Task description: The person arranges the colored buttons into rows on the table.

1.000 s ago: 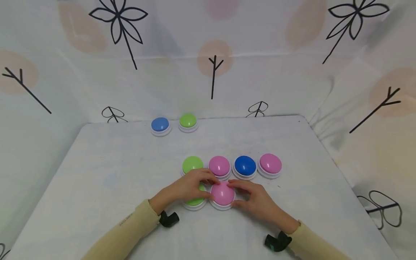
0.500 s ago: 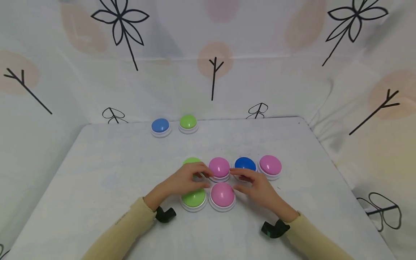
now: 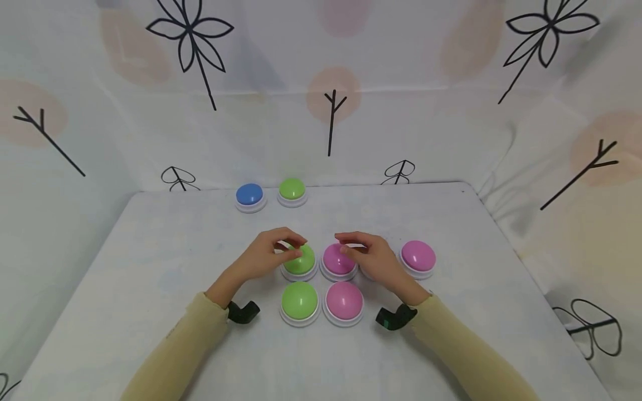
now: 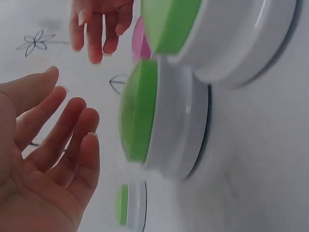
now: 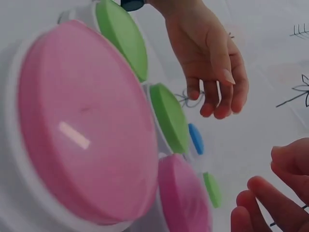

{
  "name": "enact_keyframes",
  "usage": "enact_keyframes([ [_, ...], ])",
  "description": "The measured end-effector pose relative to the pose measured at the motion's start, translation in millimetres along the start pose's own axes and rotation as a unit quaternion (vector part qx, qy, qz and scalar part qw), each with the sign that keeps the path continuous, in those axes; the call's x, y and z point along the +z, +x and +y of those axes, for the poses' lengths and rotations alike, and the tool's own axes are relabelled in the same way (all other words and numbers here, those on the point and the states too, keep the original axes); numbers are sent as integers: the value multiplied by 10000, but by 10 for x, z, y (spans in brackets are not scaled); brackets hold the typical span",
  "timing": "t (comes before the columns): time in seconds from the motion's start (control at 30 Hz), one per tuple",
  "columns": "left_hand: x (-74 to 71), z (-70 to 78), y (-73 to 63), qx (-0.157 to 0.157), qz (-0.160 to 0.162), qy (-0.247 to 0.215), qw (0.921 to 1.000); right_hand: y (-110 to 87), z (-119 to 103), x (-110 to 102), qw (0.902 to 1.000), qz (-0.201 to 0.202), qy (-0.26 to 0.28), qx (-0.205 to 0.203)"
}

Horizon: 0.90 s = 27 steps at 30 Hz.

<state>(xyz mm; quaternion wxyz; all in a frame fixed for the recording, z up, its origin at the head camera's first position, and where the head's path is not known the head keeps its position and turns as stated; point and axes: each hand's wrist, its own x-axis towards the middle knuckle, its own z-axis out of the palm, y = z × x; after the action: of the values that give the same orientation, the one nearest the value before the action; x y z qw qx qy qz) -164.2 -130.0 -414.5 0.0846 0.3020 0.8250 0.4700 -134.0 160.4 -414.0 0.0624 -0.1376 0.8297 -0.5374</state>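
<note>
Several domed push buttons on white bases stand on the table. My left hand (image 3: 263, 255) hovers over the left edge of the back green button (image 3: 302, 264), fingers loosely bent and holding nothing. Over the back pink button (image 3: 335, 260) hangs my right hand (image 3: 376, 260), also holding nothing; it hides most of the button to its right. The front green button (image 3: 299, 301) and front pink button (image 3: 344, 301) sit side by side, nearer the person. In the left wrist view, a gap separates my left fingers (image 4: 77, 150) from the green buttons.
Another pink button (image 3: 418, 256) stands at the row's right end. By the table's far edge are a blue button (image 3: 249, 195) and a green button (image 3: 292, 189). A patterned cloth (image 3: 251, 133) encloses the table (image 3: 175, 267) at back and sides.
Both hands have released the front pink button, lifted, and moved away from the person to above the back row. The buttons stay in place, and the right hand now covers the dark blue one.
</note>
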Motion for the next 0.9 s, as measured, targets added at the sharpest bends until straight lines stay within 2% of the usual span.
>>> enact_keyframes([
  [0.23,-238,-77,53,-569,631,-278,9960,384,-102,68,9996,-21,272,-103],
  [0.53,-420,-274,189,-769,1216,-315,9891,977,-217,189,9965,32,835,76],
  [0.6,-452,-266,208,-862,1340,-337,9867,1122,-208,210,9949,86,1002,80],
  [0.73,-513,-356,253,-986,1484,-406,9832,1374,-176,272,9910,260,1299,174],
  [0.8,-533,-458,291,-1027,1540,-453,9817,1470,-157,321,9892,358,1387,296],
  [0.9,-537,-522,352,-1124,1626,-539,9788,1574,-111,413,9857,555,1521,459],
])
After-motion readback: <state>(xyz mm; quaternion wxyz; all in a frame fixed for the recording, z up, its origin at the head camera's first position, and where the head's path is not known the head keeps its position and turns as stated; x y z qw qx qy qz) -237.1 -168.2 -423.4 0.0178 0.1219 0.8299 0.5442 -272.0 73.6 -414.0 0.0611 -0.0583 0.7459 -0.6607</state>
